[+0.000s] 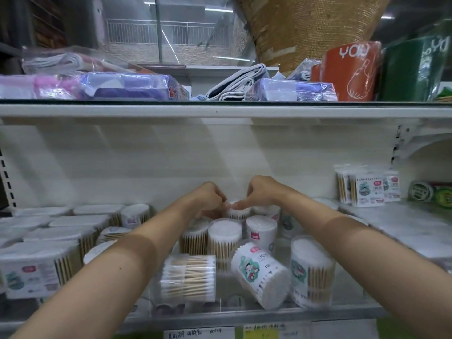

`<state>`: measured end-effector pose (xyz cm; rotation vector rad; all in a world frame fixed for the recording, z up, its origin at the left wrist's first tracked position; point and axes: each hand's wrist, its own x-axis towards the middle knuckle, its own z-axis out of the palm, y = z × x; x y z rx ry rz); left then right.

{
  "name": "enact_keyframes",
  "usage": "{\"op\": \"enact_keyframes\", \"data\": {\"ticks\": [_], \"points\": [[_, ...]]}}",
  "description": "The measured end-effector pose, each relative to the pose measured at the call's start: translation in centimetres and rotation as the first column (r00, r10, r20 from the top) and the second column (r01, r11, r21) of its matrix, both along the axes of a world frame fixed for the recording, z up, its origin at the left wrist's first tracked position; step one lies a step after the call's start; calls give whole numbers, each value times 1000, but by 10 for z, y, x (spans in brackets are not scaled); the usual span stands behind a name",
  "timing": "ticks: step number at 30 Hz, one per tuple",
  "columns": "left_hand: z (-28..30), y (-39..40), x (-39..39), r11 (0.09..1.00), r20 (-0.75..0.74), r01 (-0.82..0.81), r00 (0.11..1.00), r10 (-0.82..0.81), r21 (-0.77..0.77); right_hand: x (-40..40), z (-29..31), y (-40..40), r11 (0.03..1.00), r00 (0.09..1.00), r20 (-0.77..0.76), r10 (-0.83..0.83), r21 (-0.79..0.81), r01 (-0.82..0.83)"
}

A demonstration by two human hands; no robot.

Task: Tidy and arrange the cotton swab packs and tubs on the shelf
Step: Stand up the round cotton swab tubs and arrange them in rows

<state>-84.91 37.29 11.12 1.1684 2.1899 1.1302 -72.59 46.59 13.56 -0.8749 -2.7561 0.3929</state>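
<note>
Upright round swab tubs cluster mid-shelf; two tubs toppled.

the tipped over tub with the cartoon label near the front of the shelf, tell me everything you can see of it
The tipped tub is a round, clear plastic container packed with cotton swabs, wrapped in a white label bearing a cartoon figure in green and red. It lies on its side, tilted, its swab-tip end facing front right. It rests on the shelf near the front edge, between a clear pack of wooden-stick swabs and an upright tub. Neither hand touches it.
</note>
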Motion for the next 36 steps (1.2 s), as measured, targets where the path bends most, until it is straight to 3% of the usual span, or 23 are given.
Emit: {"op": "enact_keyframes", "data": {"ticks": [3, 9, 21, 25, 30, 36], "points": [[3, -2, 2, 1000, -18, 11, 1000, -11, 10, 10, 12, 8, 1000, 999, 39, 3, 12, -3], [8, 2, 17, 998, -203, -4, 979, -8, -56, 20, 6, 14, 994, 990, 128, -52, 98, 40], [10, 2, 24, 993, -311, -35, 950, -3, -116, 27, -5, 19, 984, 990, 80, -117, 146, 105], [17, -19, 28, 999, -355, 5, 935, -24, -54, 30, 4, 2, 980, 997, 71, -21, 197, 6], [23, -69, 16, 999, -456, 7, 890, -22, -36, 40, 15, -47, 975, 981, 44, 187, 118, -191], [7, -128, 5, 994, -504, -83, 863, 34, -75, 24, -5, -83, 959, 953, 212, 216, 137, -247]]}}
